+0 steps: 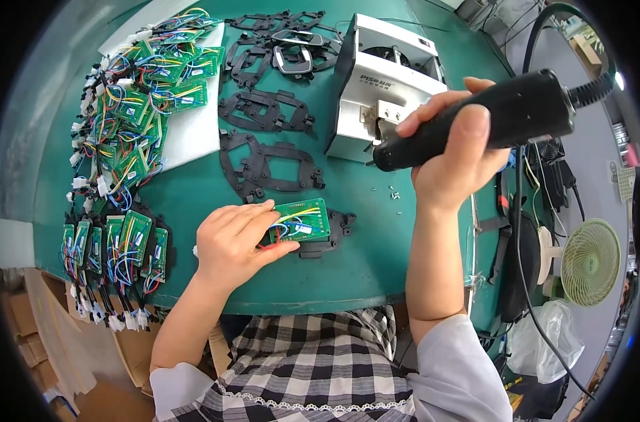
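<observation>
Green circuit board (302, 219) with coloured wires, lying flat on a black plastic bracket (334, 235) near the front edge of the green worktable (362, 260). Left hand (235, 243) rests palm-down on the board's left end, fingers and thumb closed around its wire bundle and pressing it onto the bracket. Right hand (457, 151), raised above the table to the right, is wrapped firmly around a black electric screwdriver (485, 119), whose tip points left toward a white screw feeder (383, 88); a black cable runs from the tool's rear end. A few small screws (394, 193) lie loose on the table between feeder and board. Further black brackets (267, 165) lie in a column behind the board. At far left, a heap of wired green boards (133, 105) partly on a white sheet (193, 130); nearer, a row of assembled boards (116, 246) stands at the table edge. A small fan (591, 260) is at right.
</observation>
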{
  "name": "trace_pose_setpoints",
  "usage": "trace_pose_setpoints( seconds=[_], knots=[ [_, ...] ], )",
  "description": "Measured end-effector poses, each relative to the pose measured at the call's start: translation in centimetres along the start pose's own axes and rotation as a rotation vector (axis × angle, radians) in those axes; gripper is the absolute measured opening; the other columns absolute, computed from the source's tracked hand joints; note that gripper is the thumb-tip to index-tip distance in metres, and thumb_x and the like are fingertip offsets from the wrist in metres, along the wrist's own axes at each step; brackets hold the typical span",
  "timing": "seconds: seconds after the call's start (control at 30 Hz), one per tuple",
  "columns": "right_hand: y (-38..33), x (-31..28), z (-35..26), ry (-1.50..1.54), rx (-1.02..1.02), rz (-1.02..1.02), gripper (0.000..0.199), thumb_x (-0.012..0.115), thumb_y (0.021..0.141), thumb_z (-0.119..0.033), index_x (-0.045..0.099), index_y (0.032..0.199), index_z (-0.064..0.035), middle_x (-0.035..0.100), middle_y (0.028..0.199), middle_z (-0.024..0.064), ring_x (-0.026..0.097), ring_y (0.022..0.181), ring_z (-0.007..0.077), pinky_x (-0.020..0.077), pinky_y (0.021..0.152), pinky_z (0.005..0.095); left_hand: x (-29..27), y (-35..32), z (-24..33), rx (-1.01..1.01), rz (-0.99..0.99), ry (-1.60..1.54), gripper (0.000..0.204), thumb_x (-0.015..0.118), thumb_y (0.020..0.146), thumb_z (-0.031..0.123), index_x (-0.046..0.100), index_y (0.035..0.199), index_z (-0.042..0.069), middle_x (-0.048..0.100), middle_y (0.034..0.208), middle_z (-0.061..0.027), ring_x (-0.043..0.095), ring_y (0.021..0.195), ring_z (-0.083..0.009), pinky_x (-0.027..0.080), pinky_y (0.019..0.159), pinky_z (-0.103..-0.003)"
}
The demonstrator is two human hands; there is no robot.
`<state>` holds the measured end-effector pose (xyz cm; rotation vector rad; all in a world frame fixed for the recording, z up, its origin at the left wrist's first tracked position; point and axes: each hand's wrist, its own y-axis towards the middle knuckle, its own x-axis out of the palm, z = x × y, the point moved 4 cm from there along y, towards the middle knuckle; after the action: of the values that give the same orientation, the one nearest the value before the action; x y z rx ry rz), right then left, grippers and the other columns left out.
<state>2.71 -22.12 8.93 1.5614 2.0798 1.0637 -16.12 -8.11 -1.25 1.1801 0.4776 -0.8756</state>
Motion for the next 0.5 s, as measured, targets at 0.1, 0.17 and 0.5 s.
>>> trace_pose_setpoints(
  seconds=[0.1,0.17,0.5],
  knots=[
    [0.0,-0.2,0.0,0.119,0.098,0.003,0.05,0.061,0.09,-0.038,0.044,0.106,0.0062,0.059,0.062,0.0099,0.056,0.045,0.0151,0.0457,0.045,0.0253,0.2,0.0,0.2,0.005,-0.022,-0.014,0.04,0.086,0.057,0.034,0.07,0.081,0.006,0.073,0.09,-0.0088,0.07,0.08,-0.0221,0.053,0.071,-0.033],
    [-0.5,-0.3,0.0,0.158,0.146,0.007,0.051,0.062,0.089,-0.038,0.044,0.107,0.0062,0.058,0.062,0.0105,0.056,0.045,0.0156,0.0454,0.044,0.0257,0.5,0.0,0.5,0.022,-0.038,-0.027,0.041,0.085,0.058,0.035,0.07,0.081,0.006,0.073,0.091,-0.0088,0.07,0.081,-0.0217,0.053,0.071,-0.032],
    [-4.3,0.7,0.4,0.077,0.249,-0.116,0.065,0.063,0.085,-0.048,0.041,0.112,0.0063,0.056,0.064,0.0156,0.055,0.044,0.0199,0.0464,0.04,0.0286,1.7,-0.4,0.8,0.047,-0.117,-0.011,0.041,0.083,0.06,0.035,0.069,0.085,0.006,0.071,0.097,-0.0088,0.069,0.086,-0.0212,0.053,0.073,-0.032]
  ],
)
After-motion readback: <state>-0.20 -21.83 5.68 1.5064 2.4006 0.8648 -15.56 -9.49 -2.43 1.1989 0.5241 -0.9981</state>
